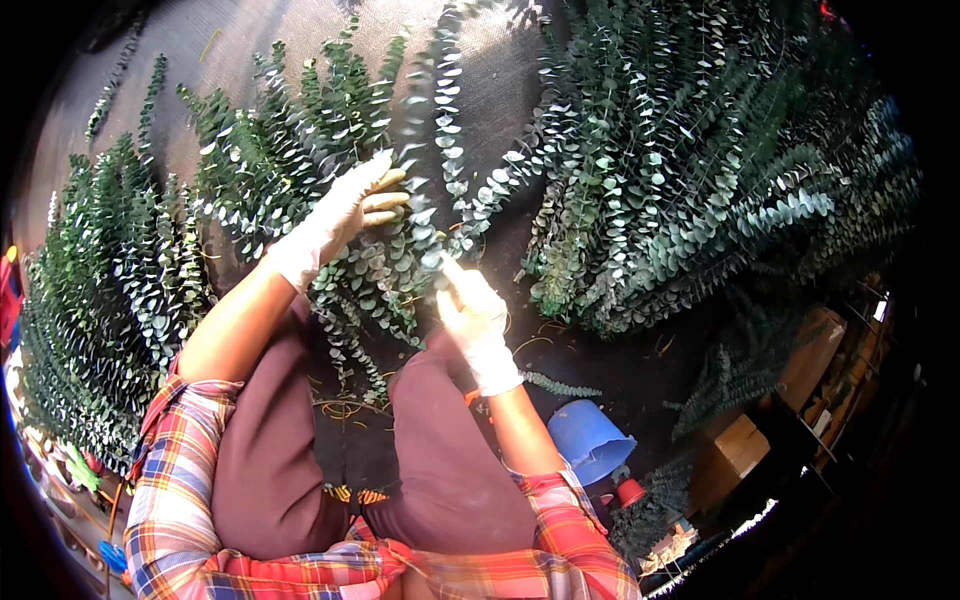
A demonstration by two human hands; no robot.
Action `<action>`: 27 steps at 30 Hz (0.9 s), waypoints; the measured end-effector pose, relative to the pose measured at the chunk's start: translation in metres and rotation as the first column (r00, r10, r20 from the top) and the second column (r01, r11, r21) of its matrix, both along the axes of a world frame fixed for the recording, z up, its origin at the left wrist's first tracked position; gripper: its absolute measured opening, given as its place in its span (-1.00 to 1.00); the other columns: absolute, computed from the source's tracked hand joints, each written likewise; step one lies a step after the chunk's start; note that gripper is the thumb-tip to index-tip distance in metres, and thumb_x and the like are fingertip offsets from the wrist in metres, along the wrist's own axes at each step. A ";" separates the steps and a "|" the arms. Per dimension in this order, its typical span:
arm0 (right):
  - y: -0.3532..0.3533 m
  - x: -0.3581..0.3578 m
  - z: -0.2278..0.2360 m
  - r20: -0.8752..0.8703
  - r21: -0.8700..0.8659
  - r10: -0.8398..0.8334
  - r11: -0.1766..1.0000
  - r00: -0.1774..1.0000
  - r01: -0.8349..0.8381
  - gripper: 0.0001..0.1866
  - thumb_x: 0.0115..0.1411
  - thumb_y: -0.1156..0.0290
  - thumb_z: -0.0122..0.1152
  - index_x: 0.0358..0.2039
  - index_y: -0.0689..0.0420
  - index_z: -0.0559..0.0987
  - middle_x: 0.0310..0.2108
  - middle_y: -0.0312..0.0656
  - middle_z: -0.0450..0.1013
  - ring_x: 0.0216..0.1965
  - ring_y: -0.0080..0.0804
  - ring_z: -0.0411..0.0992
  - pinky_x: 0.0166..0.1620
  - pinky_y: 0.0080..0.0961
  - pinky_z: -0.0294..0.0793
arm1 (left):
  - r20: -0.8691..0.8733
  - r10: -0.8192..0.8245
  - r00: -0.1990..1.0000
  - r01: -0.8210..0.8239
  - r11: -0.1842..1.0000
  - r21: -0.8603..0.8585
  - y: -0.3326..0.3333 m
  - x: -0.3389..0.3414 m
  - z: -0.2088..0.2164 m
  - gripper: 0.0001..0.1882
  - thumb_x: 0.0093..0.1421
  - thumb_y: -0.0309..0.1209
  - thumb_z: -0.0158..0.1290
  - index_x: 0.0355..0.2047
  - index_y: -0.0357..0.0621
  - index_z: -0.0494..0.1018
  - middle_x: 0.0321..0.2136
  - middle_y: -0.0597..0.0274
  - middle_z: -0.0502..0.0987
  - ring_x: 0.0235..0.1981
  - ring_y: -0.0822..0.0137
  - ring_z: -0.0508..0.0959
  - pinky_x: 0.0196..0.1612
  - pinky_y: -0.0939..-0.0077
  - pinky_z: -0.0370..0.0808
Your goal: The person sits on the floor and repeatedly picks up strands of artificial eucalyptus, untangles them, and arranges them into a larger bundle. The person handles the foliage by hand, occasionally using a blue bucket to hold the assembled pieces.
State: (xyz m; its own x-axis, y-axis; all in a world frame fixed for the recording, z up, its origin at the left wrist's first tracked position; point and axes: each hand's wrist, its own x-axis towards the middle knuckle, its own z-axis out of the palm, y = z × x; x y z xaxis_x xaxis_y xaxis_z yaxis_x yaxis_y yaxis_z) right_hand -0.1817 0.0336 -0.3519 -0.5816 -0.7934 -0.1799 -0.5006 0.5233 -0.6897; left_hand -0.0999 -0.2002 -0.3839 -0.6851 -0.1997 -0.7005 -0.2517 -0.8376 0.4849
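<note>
Both hands wear pale gloves. My right hand point(474, 315), in front of my knees, is closed with thumb and finger pinching the lower end of a eucalyptus stem point(424, 215). That stem rises away from me, its round grey-green leaves smeared by motion. Beside it on the left, my left hand point(358, 203) has its fingers apart and slightly bent, close to the leaves and gripping nothing that I can see. Beneath and beyond the left hand lies a bunch of eucalyptus point(290, 140). Other single stems point(450, 120) lie just right of the held one.
A large heap of eucalyptus point(640, 170) covers the right side; another bunch point(100, 270) lies at the left. A blue bucket point(588, 440) lies tipped near my right elbow, with a small red container point(630, 491) beside it. Cardboard boxes point(742, 445) stand at the lower right.
</note>
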 end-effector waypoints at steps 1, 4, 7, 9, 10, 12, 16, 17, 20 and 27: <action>0.007 0.011 -0.002 -0.041 -0.007 0.054 0.998 0.998 -0.055 -0.47 -0.01 0.53 0.23 0.04 -0.10 0.53 -0.48 -0.33 0.45 -0.55 -0.52 0.41 -0.41 -0.56 0.46 | -0.051 0.045 0.998 -0.044 0.999 0.015 -0.002 -0.002 0.003 -0.28 0.25 0.02 -0.02 0.26 -0.13 0.10 0.14 0.16 0.33 0.04 0.24 0.43 0.10 0.27 0.31; 0.016 0.026 0.006 0.014 0.065 0.132 0.989 0.991 -0.133 -0.47 0.02 0.48 0.24 0.07 -0.12 0.50 -0.45 -0.32 0.45 -0.51 -0.52 0.42 -0.36 -0.60 0.46 | 0.007 0.008 1.000 -0.007 0.988 -0.155 -0.002 -0.007 0.015 -0.47 0.31 -0.13 -0.07 0.19 -0.16 0.24 -0.18 0.31 0.56 -0.30 0.55 0.52 -0.23 0.63 0.43; 0.000 -0.001 0.023 0.350 0.063 -0.011 0.998 0.937 -0.011 -0.45 0.08 0.42 0.24 0.14 -0.04 0.43 -0.28 -0.26 0.48 -0.32 -0.51 0.46 -0.20 -0.60 0.46 | -0.002 0.080 0.997 -0.078 0.969 -0.233 0.002 -0.003 0.019 -0.58 0.35 -0.28 -0.14 0.13 -0.27 0.31 -0.41 0.39 0.57 -0.61 0.68 0.31 -0.50 0.80 0.26; -0.011 -0.030 -0.002 0.405 0.007 -0.239 0.966 0.882 0.259 -0.41 0.11 0.39 0.24 0.19 0.06 0.35 -0.23 -0.17 0.48 -0.25 -0.44 0.47 -0.13 -0.56 0.46 | -0.040 0.131 0.991 -0.137 0.957 -0.257 0.003 0.002 0.015 -0.60 0.36 -0.28 -0.17 0.08 -0.27 0.38 -0.48 0.41 0.54 -0.64 0.68 0.28 -0.55 0.79 0.22; -0.010 -0.048 -0.029 0.482 0.071 -0.417 0.895 0.770 0.441 -0.38 0.12 0.37 0.24 0.21 0.10 0.31 -0.19 -0.11 0.49 -0.22 -0.40 0.48 -0.10 -0.53 0.46 | -0.053 0.124 0.991 -0.134 0.957 -0.259 0.006 -0.004 0.023 -0.58 0.36 -0.24 -0.18 0.08 -0.26 0.38 -0.50 0.42 0.53 -0.65 0.67 0.27 -0.56 0.78 0.21; -0.019 -0.075 -0.068 0.264 0.058 -0.514 0.853 0.817 0.518 -0.35 0.16 0.39 0.18 0.25 0.14 0.20 -0.17 -0.08 0.49 -0.18 -0.36 0.49 -0.10 -0.42 0.47 | -0.112 0.089 0.990 -0.109 0.976 -0.188 0.009 -0.011 0.027 -0.57 0.37 -0.20 -0.19 0.07 -0.24 0.39 -0.46 0.34 0.57 -0.64 0.65 0.33 -0.53 0.80 0.27; -0.097 -0.045 -0.054 0.254 0.094 -0.193 0.980 0.948 0.175 -0.29 0.14 0.20 0.16 0.23 0.17 0.15 -0.18 0.07 0.46 -0.14 -0.04 0.46 -0.07 -0.24 0.42 | -0.124 0.054 0.991 -0.078 0.978 -0.195 0.016 -0.011 0.033 -0.55 0.37 -0.12 -0.19 0.05 -0.18 0.42 -0.53 0.46 0.50 -0.67 0.66 0.26 -0.58 0.78 0.20; -0.111 -0.029 -0.056 0.286 0.047 -0.133 0.991 0.949 0.125 -0.32 0.15 0.20 0.15 0.22 0.20 0.19 -0.14 0.08 0.44 -0.08 -0.04 0.43 -0.01 -0.28 0.39 | -0.107 0.077 0.991 -0.092 0.985 -0.145 0.017 -0.010 0.033 -0.53 0.36 -0.10 -0.19 0.05 -0.19 0.42 -0.53 0.48 0.50 -0.67 0.66 0.26 -0.58 0.78 0.20; -0.120 -0.007 -0.076 0.694 -0.141 -0.096 0.954 0.714 0.266 -0.57 0.19 0.27 0.11 0.04 0.19 0.42 -0.12 -0.09 0.45 -0.07 -0.29 0.42 0.03 -0.45 0.37 | -0.134 0.086 0.987 -0.096 0.993 -0.067 0.012 -0.007 0.029 -0.49 0.36 -0.04 -0.19 0.06 -0.19 0.40 -0.46 0.46 0.53 -0.63 0.68 0.28 -0.53 0.80 0.23; -0.108 -0.045 -0.030 0.904 0.143 -0.203 0.973 0.376 0.182 -0.52 0.24 0.34 0.10 0.14 0.24 0.38 0.06 -0.20 0.41 0.01 -0.49 0.38 0.07 -0.58 0.35 | -0.145 0.065 0.987 -0.063 0.998 0.016 -0.006 0.018 0.000 -0.44 0.38 -0.01 -0.33 0.19 -0.14 0.24 0.09 0.26 0.43 -0.14 0.50 0.53 -0.09 0.54 0.46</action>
State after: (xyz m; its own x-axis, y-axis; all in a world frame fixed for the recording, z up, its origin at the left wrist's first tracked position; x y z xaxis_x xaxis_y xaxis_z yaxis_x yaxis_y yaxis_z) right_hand -0.2263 -0.0748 -0.3818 -0.1998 -0.6737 -0.7115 0.5339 0.5340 -0.6556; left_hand -0.0822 -0.2063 -0.3837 -0.7657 -0.2390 -0.5971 -0.1248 -0.8555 0.5025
